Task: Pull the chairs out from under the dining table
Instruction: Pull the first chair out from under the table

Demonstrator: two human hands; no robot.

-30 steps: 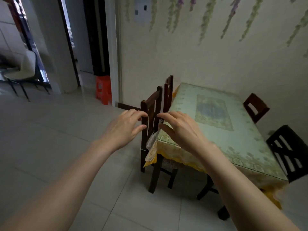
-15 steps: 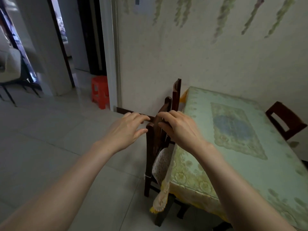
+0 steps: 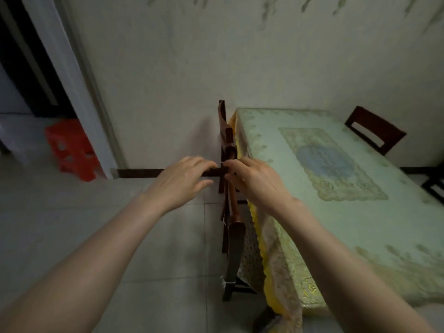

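Observation:
The dining table [image 3: 396, 248], under a green patterned cloth with yellow trim, fills the right side. Two dark wooden chairs are tucked in along its left edge: the near chair [image 3: 235, 246], seen from above, and the far chair [image 3: 222, 116] by the wall. My left hand [image 3: 185, 180] hovers just left of the near chair's back, fingers spread and holding nothing. My right hand [image 3: 255, 181] is just right of that back, over the table's edge. Its fingertips reach the top rail without closing on it. Both seats are hidden under the cloth.
A third brown chair [image 3: 374, 131] stands at the table's far right side, and a black chair [image 3: 435, 188] shows at the right edge. A red plastic stool [image 3: 72, 150] sits by the doorway on the left. The wall runs close behind the table. Tiled floor lies to the left.
I have moved closer, and the view now looks down on the near chair's back. Both hands have stayed level with its top rail, one on each side, still holding nothing.

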